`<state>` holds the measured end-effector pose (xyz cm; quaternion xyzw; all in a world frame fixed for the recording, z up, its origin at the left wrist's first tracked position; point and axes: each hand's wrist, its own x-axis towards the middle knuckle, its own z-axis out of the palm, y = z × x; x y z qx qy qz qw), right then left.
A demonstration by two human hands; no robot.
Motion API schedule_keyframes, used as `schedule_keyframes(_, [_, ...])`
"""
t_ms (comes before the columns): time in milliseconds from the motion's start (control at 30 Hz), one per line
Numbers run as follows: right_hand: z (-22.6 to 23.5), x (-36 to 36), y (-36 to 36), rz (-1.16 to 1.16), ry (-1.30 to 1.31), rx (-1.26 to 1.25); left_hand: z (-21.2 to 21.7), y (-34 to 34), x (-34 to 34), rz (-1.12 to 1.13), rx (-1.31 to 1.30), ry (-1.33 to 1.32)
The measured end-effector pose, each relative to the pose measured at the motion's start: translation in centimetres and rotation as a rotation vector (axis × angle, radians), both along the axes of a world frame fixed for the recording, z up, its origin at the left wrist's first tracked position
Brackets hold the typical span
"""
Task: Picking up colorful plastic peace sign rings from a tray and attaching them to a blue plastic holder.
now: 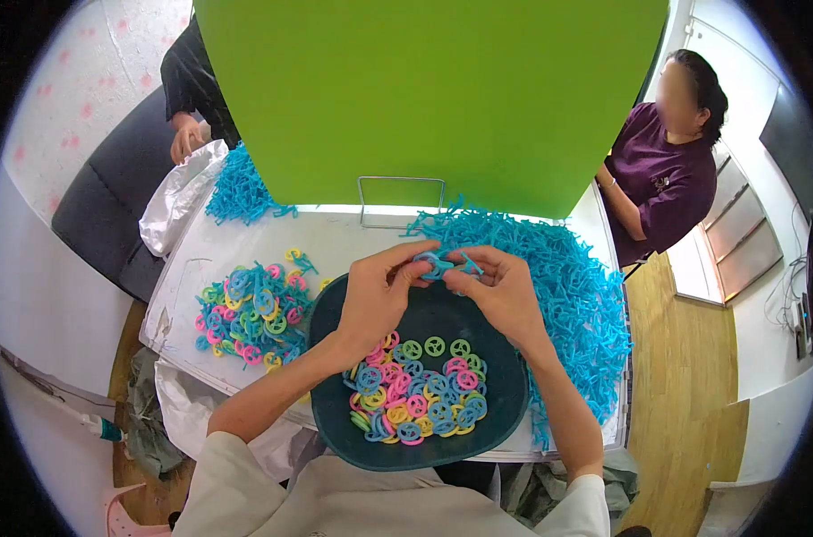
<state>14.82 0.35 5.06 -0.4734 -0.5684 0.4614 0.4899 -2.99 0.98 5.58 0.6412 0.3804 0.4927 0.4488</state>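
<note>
- A blue plastic piece [444,265] was pinched between the fingertips of both hands, held above the far rim of the bowl [330,315].
- The left hand [381,291] was closed on the left end of the piece, thumb and forefinger clamped together on it.
- The right hand [500,288] was closed on the right end, its fingers curled and pressed on the piece.
- The bowl, dark and round, was set at the near edge of the table [335,234], directly under the hands.
- A layer of small rings [417,394] in blue, pink, yellow and green was spread across the bowl's bottom.
- A second heap of mixed rings [250,311] was laid on the table's left side, just beside the bowl.
- A large blue pile [578,304] was heaped along the right edge of the table, touching the bowl's right side.
- A smaller blue pile [238,190] was seen at the far left corner, next to a white bag [175,199].
- A green board [424,98] was stood upright along the far edge, held by a wire stand [401,199].
- Another person's hand [188,137] was seen by the bag, and a seated person [666,170] beyond the right edge.
</note>
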Motion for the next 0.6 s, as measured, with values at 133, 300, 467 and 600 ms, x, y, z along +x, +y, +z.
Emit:
schedule_keyframes(133, [0.46, 0.16, -0.18, 0.044, 0.003, 0.030, -0.17, -0.11, -0.09, -0.070, 0.006, -0.021])
schedule_keyframes(300, [-0.07, 0.21, -0.28, 0.045, 0.075, -0.049, -0.20, -0.47, -0.07, -0.060, 0.011, -0.036])
schedule_keyframes(467, [0.12, 0.58, -0.25, 0.166, 0.169, -0.165, -0.05, -0.67, -0.33, -0.007, 0.093, 0.095])
schedule_keyframes(600, [-0.08, 0.41, -0.18, 0.143, 0.275, -0.297, -0.09, -0.81, -0.04, 0.021, 0.060, 0.098])
